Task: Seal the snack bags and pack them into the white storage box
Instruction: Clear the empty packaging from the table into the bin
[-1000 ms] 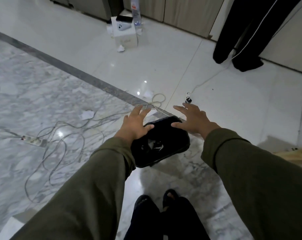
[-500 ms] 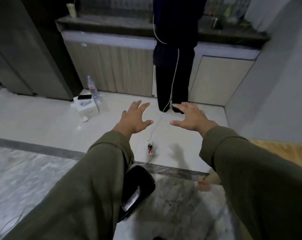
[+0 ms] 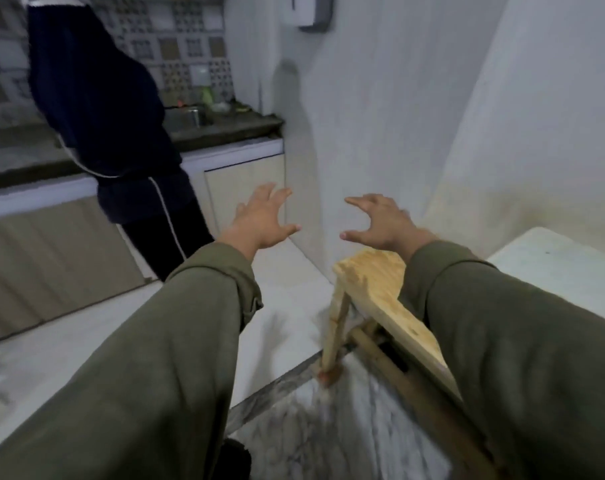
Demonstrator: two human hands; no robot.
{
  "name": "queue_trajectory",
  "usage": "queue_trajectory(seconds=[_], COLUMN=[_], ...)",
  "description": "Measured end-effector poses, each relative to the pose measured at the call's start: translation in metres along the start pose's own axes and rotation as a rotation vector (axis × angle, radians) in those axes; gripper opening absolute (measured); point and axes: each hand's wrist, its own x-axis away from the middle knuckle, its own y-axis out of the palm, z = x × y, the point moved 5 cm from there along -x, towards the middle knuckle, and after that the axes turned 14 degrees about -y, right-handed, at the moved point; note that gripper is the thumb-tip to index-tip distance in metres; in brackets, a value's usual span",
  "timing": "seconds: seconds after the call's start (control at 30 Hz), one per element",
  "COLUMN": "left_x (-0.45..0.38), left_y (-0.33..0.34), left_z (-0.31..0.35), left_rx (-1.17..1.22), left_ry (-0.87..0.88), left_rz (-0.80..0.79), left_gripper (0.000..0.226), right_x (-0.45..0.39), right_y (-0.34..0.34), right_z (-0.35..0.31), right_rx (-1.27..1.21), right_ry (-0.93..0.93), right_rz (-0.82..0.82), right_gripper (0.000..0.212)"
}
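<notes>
— So, what are the fingers doing?
— Both spread wide and lightly bent, holding and touching nothing. The left hand [image 3: 264,220] hangs in the air just left of the wooden bench [image 3: 380,289]; the right hand [image 3: 380,221] hovers above its far end.
— And the snack bags, the white box?
— Neither shows in this view.
— What differs from half a second back?
— The view has swung right. The bench now fills the space under the right sleeve, the black pouch by the left sleeve is gone from sight, and the person in dark clothes [image 3: 107,133] stands left of the bench at the counter [image 3: 224,133]. The hands keep the same open pose.
</notes>
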Motion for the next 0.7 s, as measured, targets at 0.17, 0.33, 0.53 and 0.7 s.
queue_trajectory(seconds=[0.17,0.33,0.53,0.7], left_x=[0.007,0.047,0.132,0.230], left_y=[0.024,0.054,0.080,0.102], left_z=[0.106,0.213,0.338,0.431], left_rx=[-0.002,0.008,0.046,0.092], left_ry=[0.268,0.549,0.834,1.042], left_rz=[-0.081,-0.158,-0.226,-0.296], left_gripper=[0.076,0.075,0.075,0.074], right_x=[0.093,0.213,0.370,0.498], right_y=[-0.036,-0.068,-0.101,-0.127], right_z=[0.059,0.098,0.121,0.126], right_rx=[0.040,0.073,0.108,0.182], right_ry=[0.272,0.535,0.817,1.004], right_rz=[0.070,0.178,0.300,0.348], right_gripper=[0.076,0.074,0.072,0.073])
